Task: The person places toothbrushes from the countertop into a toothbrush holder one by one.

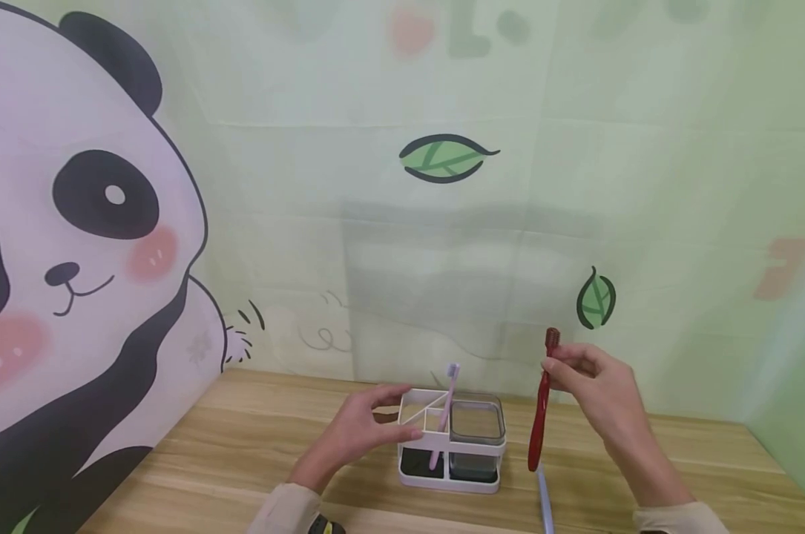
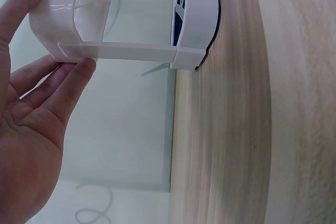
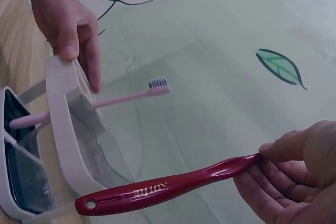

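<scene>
A white toothbrush holder (image 1: 472,447) with a clear cup (image 1: 477,423) in its right half stands on the table. My left hand (image 1: 357,430) grips the holder's left end, thumb at the front and fingers behind. A pink toothbrush (image 3: 123,98) leans in the holder, bristles up. Right of it, my right hand (image 1: 599,386) pinches a dark red toothbrush (image 1: 541,423) near its head. That brush hangs nearly upright, bristle end on top, apart from the holder. In the right wrist view, the right hand's fingers (image 3: 281,182) hide the red brush's head.
A light blue stick-like handle (image 1: 544,500) lies on the wooden table (image 1: 195,452) below the red toothbrush, partly out of frame. Behind the table hangs a pale green cloth (image 1: 295,185) printed with a panda and leaves.
</scene>
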`<action>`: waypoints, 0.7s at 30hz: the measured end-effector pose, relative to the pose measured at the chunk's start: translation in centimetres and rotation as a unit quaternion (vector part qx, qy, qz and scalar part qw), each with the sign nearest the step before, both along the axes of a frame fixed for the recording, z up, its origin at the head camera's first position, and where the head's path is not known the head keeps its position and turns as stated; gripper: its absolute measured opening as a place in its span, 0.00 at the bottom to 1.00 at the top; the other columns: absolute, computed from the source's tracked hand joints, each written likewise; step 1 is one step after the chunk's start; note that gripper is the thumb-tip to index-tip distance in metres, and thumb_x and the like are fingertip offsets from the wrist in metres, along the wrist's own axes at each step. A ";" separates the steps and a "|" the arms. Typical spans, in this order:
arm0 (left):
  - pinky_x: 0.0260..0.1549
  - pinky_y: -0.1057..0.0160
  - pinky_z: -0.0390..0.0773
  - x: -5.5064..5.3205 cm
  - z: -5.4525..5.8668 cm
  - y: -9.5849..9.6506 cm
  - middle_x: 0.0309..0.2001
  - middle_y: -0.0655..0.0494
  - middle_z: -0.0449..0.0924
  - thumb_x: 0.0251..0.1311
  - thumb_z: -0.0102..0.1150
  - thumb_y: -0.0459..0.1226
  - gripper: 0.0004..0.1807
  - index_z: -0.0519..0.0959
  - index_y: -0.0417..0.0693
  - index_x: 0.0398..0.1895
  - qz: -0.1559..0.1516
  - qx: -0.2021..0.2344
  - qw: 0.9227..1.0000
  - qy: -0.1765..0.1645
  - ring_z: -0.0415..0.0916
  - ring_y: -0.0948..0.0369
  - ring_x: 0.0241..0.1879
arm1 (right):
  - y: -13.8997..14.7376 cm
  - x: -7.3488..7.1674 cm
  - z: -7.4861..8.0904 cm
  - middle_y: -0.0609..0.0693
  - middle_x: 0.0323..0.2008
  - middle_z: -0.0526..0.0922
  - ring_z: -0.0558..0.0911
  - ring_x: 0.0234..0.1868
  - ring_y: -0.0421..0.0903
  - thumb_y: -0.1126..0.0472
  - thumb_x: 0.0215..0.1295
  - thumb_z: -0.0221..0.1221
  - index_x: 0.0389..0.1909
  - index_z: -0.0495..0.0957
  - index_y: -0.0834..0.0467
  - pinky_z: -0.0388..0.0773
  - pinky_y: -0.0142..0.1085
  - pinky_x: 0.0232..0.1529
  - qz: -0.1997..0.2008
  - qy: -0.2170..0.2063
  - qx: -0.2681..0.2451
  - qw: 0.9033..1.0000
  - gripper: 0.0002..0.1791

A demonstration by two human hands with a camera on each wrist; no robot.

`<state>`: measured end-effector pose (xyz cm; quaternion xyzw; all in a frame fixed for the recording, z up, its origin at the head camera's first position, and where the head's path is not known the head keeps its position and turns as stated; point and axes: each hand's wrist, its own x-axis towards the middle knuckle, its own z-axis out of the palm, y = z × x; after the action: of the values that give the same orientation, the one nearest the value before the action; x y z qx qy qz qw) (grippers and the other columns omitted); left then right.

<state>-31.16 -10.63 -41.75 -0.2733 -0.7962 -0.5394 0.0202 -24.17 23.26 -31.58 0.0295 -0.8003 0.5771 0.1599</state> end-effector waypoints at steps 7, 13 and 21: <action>0.52 0.55 0.88 0.0 0.0 0.0 0.65 0.38 0.80 0.56 0.82 0.43 0.40 0.77 0.36 0.70 0.000 -0.006 1.000 0.001 0.82 0.43 0.59 | -2.0 -0.2 1.0 0.58 0.50 0.89 0.89 0.40 0.39 0.58 0.75 0.67 0.59 0.78 0.69 0.82 0.24 0.50 0.009 0.021 -0.013 1.000 0.22; 0.52 0.55 0.88 -0.1 0.0 -0.1 0.65 0.38 0.80 0.57 0.82 0.43 0.40 0.77 0.35 0.70 -0.002 -0.005 1.000 0.000 0.82 0.43 0.60 | -3.7 -0.4 1.4 0.56 0.49 0.90 0.90 0.41 0.40 0.58 0.75 0.67 0.57 0.80 0.68 0.81 0.25 0.53 0.009 0.039 -0.025 0.999 0.19; 0.52 0.56 0.88 -0.1 0.0 -0.1 0.65 0.38 0.80 0.57 0.82 0.43 0.40 0.76 0.34 0.70 -0.006 -0.004 1.000 0.001 0.82 0.43 0.60 | -5.2 -0.8 1.5 0.56 0.49 0.89 0.90 0.42 0.41 0.58 0.75 0.67 0.57 0.80 0.65 0.78 0.44 0.66 0.009 0.033 -0.050 0.998 0.18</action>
<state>-31.23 -10.76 -41.76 -0.2790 -0.7966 -0.5360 0.0170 -24.92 18.05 -30.06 0.0479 -0.7646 0.6163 0.1823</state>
